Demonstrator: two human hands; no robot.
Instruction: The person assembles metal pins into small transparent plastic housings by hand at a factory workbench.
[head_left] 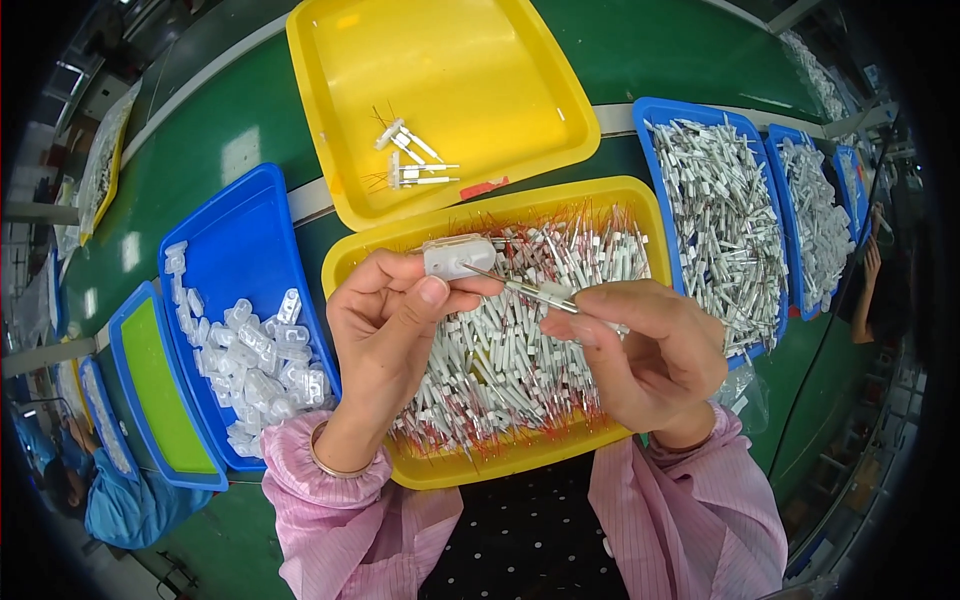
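Green worktop (670,65) stretches beneath a spread of plastic trays. Above the nearest one, near the middle of the view, the left hand (385,310) pinches a whitish plastic housing (447,256) between thumb and fingers. The right hand (660,345) has its thumb and fingertips closed on a slim white-and-metal rod (545,293), slanted so that its thin metal tip meets the housing's right part; whether the tip sits inside or only against it, I cannot tell. Directly below both hands lies a yellow tray (480,468) heaped with white rod-shaped components (475,370) with fine red wires. Beyond it, a second yellow tray (450,60) carries a few wired assemblies (420,174) near its closer left part, with a red label (484,188) on the near rim. To the left, a blue tray (225,230) contains a pile of translucent housings (262,350), beside a smaller blue tray with a lime-green bottom (160,390). On the right, another blue tray (643,112) is filled with white-and-metal rods (720,210). Far left, a co-worker in blue (140,505) is partly visible.
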